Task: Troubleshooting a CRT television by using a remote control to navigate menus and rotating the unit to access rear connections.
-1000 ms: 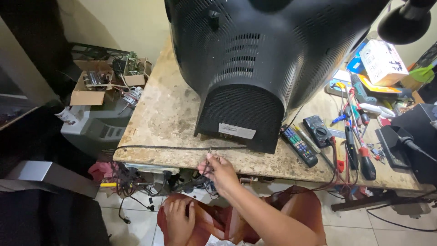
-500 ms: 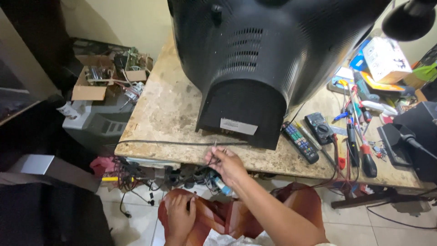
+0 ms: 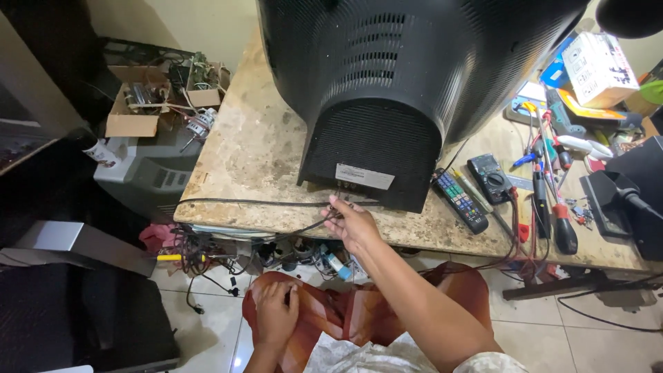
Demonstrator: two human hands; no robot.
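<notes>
So right hand [image 3: 353, 226] stretches forward, fingers pinching the black cable [image 3: 262, 203] on the bench [image 3: 242, 159] edge; television [image 3: 407, 90] looms just beyond; left hand [image 3: 276, 314] rests flat, open, on the knee.

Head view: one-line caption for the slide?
Right hand reaches for the black cable at the back of a black tube television on a stone-topped table; left hand rests on the lap.

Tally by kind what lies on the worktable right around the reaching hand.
Black television set: 1
Black cable under the right hand: 1
Remote control: 1
Multimeter: 1
Total: 4
The left hand rests on the lap.
</notes>
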